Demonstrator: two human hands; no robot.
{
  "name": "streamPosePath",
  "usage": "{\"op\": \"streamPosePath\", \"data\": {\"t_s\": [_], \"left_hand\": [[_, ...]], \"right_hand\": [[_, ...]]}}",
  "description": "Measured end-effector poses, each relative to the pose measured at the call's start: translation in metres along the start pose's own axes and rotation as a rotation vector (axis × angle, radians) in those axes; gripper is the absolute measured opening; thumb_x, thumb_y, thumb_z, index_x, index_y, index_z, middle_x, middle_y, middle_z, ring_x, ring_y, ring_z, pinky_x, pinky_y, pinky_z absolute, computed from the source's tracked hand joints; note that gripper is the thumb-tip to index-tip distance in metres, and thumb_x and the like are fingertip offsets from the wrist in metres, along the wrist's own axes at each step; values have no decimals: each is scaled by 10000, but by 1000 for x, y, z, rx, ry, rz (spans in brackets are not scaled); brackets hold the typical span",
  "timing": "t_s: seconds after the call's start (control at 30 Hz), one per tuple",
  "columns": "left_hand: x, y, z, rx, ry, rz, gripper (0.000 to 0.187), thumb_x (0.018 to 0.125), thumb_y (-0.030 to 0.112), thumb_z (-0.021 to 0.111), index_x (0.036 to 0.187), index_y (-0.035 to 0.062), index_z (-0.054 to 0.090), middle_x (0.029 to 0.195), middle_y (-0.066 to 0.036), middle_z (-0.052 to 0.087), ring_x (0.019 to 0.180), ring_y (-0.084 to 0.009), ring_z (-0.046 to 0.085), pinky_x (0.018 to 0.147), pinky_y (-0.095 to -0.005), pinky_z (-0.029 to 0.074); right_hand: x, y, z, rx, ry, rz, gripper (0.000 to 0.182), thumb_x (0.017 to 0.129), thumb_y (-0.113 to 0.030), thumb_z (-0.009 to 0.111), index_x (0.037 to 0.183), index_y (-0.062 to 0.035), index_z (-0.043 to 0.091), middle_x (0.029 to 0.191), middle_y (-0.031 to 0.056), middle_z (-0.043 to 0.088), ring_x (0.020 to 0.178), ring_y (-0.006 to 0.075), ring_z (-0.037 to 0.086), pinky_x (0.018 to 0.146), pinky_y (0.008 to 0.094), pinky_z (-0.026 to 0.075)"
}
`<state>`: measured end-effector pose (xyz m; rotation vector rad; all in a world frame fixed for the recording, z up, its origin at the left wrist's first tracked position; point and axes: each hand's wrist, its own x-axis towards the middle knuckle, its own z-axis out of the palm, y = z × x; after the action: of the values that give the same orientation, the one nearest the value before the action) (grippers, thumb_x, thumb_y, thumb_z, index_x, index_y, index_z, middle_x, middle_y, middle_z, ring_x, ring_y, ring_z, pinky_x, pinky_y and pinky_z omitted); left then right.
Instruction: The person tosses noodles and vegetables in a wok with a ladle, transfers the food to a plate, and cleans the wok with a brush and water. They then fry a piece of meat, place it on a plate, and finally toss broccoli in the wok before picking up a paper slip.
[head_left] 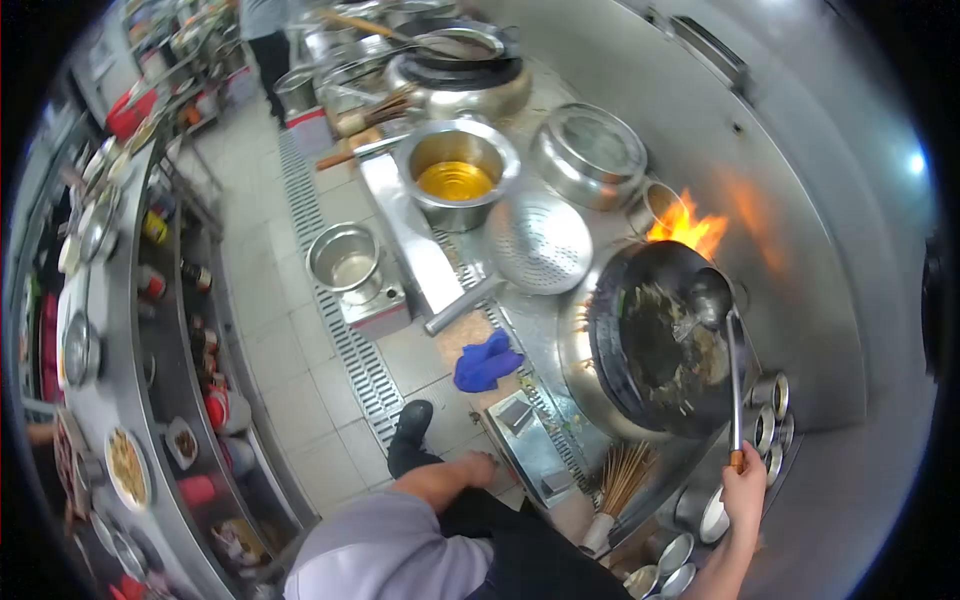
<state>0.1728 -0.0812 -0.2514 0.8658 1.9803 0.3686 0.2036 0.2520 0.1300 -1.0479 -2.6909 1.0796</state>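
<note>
My right hand (744, 487) is closed around the wooden grip of a long-handled ladle (737, 380). The ladle's bowl sits inside the upper right of a black wok (655, 390), over pale strips of food (705, 360) and dark liquid. Orange flames (690, 228) rise at the wok's far rim. My left hand (478, 468) hangs low by my thigh, near the stove's front edge; its fingers look curled in, with nothing visible in them. A perforated metal strainer (540, 245) lies beyond the wok, its handle pointing toward the aisle.
A pot of yellow oil (455, 180) and a lidded pot (590, 155) stand farther along the stove. A blue cloth (487, 361) and a bamboo brush (625, 480) lie nearer. Seasoning containers (770, 395) line the right. Another person (268, 45) stands far off; shelving (165, 300) runs left.
</note>
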Motion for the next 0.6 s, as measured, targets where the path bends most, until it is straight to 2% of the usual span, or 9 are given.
{"op": "streamPosePath", "data": {"t_s": [0.03,0.1,0.17,0.2,0.23,0.3,0.47,0.53,0.6], "left_hand": [[-33,-11,-27,-59,30,-42,438,744,162,578,1175,85,581,1216,-166,558,1111,-330,549,919,-417,457],[-32,-72,1,-309,177,-254,372,747,161,567,1105,77,622,1146,-162,601,1049,-330,587,886,-419,479],[-95,-94,-36,-215,138,-364,330,764,139,540,1072,68,637,1117,-166,616,1013,-330,608,866,-416,492],[-99,-118,-17,-319,261,-490,358,771,188,555,1099,54,608,1140,-172,600,1037,-325,594,885,-415,479],[-104,-144,1,-422,385,-617,400,778,236,569,1127,40,580,1164,-178,584,1060,-320,581,903,-414,467],[-131,-173,19,-537,438,-761,381,782,243,552,1094,29,595,1155,-191,584,1062,-324,577,908,-402,465],[-205,-213,78,-971,663,-949,426,768,265,535,1096,2,603,1144,-229,583,1078,-365,555,923,-418,450],[-236,-217,103,-966,509,-1040,360,788,235,534,1059,19,628,1134,-210,597,1088,-343,556,928,-427,445],[-278,-217,110,-988,311,-978,347,789,246,537,1014,8,652,1128,-209,600,1082,-346,559,927,-421,443]], "right_hand": [[11,-4,3,-25,70,-92,544,736,30,472,1277,75,427,755,56,540,406,93,442,370,230,368],[13,-49,10,-7,49,-89,494,763,0,460,1255,48,440,715,40,519,391,94,432,343,233,359],[15,-86,23,594,-168,46,385,799,-42,435,1179,16,464,679,29,496,372,93,415,303,239,337],[11,-110,40,636,-217,38,269,838,-88,440,1097,-23,475,649,20,477,361,91,403,272,240,314],[10,-123,57,615,-255,18,269,838,-88,440,1097,-23,475,649,20,477,361,91,403,272,240,314],[10,-134,87,827,-399,116,241,851,-114,473,1077,-32,485,644,18,481,360,85,395,273,234,304],[-25,-146,173,738,-624,263,215,857,-119,484,1057,-44,507,644,10,473,382,106,402,303,248,310],[-43,-145,214,679,-677,291,204,862,-128,482,1046,-43,504,649,24,479,418,133,434,353,279,350],[-53,-137,254,635,-694,319,190,873,-147,476,1029,-40,493,654,46,485,446,162,457,398,309,384]]}}
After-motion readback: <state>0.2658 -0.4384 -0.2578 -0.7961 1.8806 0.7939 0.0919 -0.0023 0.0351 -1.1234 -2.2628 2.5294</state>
